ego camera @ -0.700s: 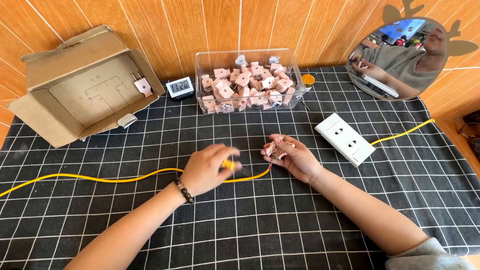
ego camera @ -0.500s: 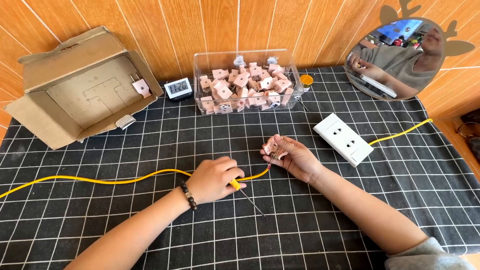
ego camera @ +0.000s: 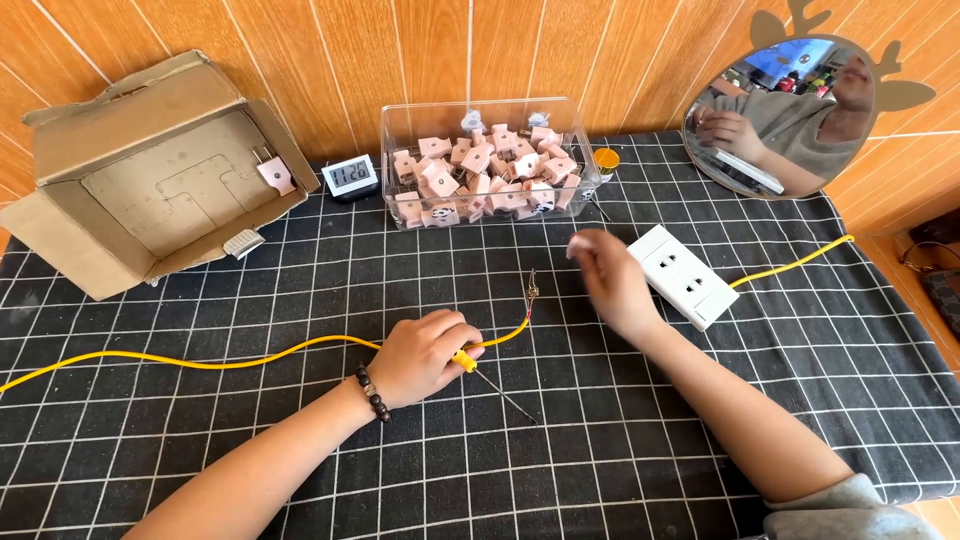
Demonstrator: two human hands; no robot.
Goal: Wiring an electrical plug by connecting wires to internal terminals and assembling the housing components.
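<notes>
A yellow cable [ego camera: 200, 362] runs from the left edge across the black checked cloth. Its stripped end [ego camera: 532, 290] curves upward, free of any plug. My left hand [ego camera: 425, 355] is closed on the cable, together with a small yellow-handled screwdriver [ego camera: 500, 395] whose thin shaft points toward me and to the right. My right hand [ego camera: 610, 282] hovers, blurred, between the cable end and the white socket block [ego camera: 685, 275]. Whether its fingers hold anything I cannot tell.
A clear plastic box [ego camera: 388, 150] of several pink plug parts stands at the back middle, a small digital clock [ego camera: 350, 177] to its left. An open cardboard box [ego camera: 130, 190] lies back left, a round mirror [ego camera: 790, 115] back right. A second yellow cable [ego camera: 790, 265] leaves the socket block.
My right hand has left the cable end and lifted up and right toward the socket block. The pink part it held there is no longer seen. The left hand stays on the cable.
</notes>
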